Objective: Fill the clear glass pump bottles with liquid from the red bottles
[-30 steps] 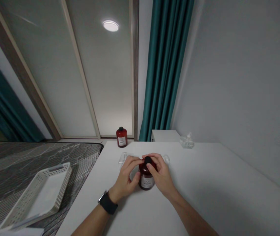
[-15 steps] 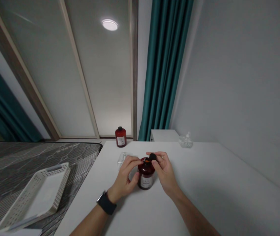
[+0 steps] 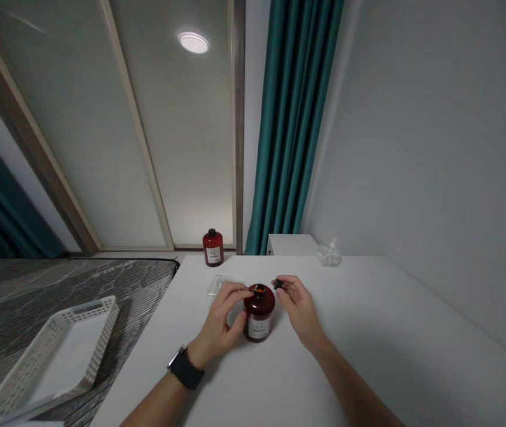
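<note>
A dark red bottle (image 3: pixel 259 314) with a white label stands upright on the white table, its neck uncapped and something orange showing at the opening. My left hand (image 3: pixel 224 320), a black watch on its wrist, grips the bottle from the left, fingers near the neck and thumb at the side. Just right of the neck, my right hand (image 3: pixel 297 308) pinches a small black cap (image 3: pixel 278 284) between thumb and fingers, apart from the bottle. Behind my left hand lies a clear plastic item (image 3: pixel 217 284), partly covered by the hand.
A second red bottle (image 3: pixel 213 248), with its black cap on, stands at the table's far left edge. Toward the back right is a clear glass vessel (image 3: pixel 329 255). A white perforated basket (image 3: pixel 97 350) sits on a grey patterned surface to the left of the table (image 3: pixel 253 385).
My right hand has drawn the black cap away from the bottle's neck to the right, exposing the opening. My left hand stays at the bottle. The view has shifted slightly.
</note>
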A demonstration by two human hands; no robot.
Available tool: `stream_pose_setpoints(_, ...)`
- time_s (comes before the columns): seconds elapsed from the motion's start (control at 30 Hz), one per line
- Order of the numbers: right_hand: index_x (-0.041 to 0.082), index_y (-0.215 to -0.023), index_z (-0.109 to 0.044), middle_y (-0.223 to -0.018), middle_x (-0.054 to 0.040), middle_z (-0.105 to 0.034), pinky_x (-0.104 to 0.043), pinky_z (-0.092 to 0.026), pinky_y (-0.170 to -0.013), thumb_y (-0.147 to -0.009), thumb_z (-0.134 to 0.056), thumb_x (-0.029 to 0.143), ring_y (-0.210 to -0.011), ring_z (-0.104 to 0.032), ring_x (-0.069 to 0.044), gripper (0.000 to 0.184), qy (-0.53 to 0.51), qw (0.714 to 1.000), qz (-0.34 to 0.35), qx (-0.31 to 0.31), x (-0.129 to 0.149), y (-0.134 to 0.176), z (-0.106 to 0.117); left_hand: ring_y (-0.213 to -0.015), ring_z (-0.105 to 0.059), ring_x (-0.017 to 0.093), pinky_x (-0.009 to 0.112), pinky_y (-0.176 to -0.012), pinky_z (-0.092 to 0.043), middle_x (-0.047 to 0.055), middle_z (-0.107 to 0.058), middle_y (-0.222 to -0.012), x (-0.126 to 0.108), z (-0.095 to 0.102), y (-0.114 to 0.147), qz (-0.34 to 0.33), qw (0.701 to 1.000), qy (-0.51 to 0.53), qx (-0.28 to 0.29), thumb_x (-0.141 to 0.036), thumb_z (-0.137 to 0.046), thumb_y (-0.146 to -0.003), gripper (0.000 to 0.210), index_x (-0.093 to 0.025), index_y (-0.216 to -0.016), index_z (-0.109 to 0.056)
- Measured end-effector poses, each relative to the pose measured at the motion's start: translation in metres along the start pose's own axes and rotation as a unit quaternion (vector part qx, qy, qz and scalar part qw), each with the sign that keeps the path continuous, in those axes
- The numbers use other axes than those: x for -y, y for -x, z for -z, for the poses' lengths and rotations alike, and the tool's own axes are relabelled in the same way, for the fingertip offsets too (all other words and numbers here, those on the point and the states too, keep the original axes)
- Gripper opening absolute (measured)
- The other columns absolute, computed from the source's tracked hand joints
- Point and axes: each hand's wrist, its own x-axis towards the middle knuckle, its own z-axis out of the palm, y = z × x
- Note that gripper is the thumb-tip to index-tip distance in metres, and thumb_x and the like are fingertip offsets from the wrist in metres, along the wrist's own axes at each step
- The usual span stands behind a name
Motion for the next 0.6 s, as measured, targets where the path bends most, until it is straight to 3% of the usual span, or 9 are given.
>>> stream_pose_setpoints(0.2, 0.024, -0.115, -0.069, -0.119, -0.0093, -0.07, -0.04, -0.052, -0.092, -0.089, -0.057, 0.039, -0.106, -0.066, -0.025, 0.032, 0.137, 0.99, -0.027, 0.035, -0.015, -0.012, 0.038, -0.107, -0.054, 0.027, 0.044, -0.09, -0.048, 0.011, -0.057, -0.116, 0.001, 0.0, 0.001, -0.003, 1.0, 0.003, 0.006, -0.027, -0.045, -0.099, 0.029, -0.022, -0.125, -0.057)
stream_pose_setpoints(0.33, 0.023, -0.123, -0.063, -0.118, -0.0098, -0.072, -0.044, -0.051, -0.095, -0.088, -0.055, 0.034, -0.107, -0.066, -0.026, 0.038, 0.324, 0.945, 0.019, 0.034, -0.033, -0.021, 0.074, -0.107, -0.054, 0.027, 0.044, -0.091, -0.048, 0.011, -0.056, -0.116, 0.002, 0.0, 0.001, -0.006, 1.0, 0.003, 0.005, -0.025, -0.045, -0.098, 0.03, -0.022, -0.125, -0.057)
stream_pose_setpoints(0.47, 0.02, -0.122, -0.062, -0.113, -0.011, -0.073, -0.045, -0.048, -0.098, -0.086, -0.054, 0.027, -0.111, -0.063, -0.027, 0.038, 0.369, 0.929, 0.023, 0.027, -0.05, -0.024, 0.1, -0.106, -0.055, 0.027, 0.044, -0.089, -0.048, 0.011, -0.057, -0.115, 0.002, 0.0, 0.0, -0.009, 1.0, -0.005, 0.003, -0.025, -0.045, -0.098, 0.03, -0.022, -0.125, -0.058)
stream_pose_setpoints(0.6, 0.021, -0.125, -0.059, -0.112, -0.0092, -0.073, -0.046, -0.047, -0.097, -0.083, -0.054, 0.02, -0.109, -0.063, -0.028, 0.042, 0.406, 0.913, 0.013, 0.031, -0.063, -0.02, 0.109, -0.106, -0.055, 0.027, 0.043, -0.089, -0.049, 0.011, -0.057, -0.115, 0.002, 0.0, 0.0, -0.01, 1.0, -0.014, 0.002, -0.025, -0.045, -0.097, 0.03, -0.023, -0.124, -0.058)
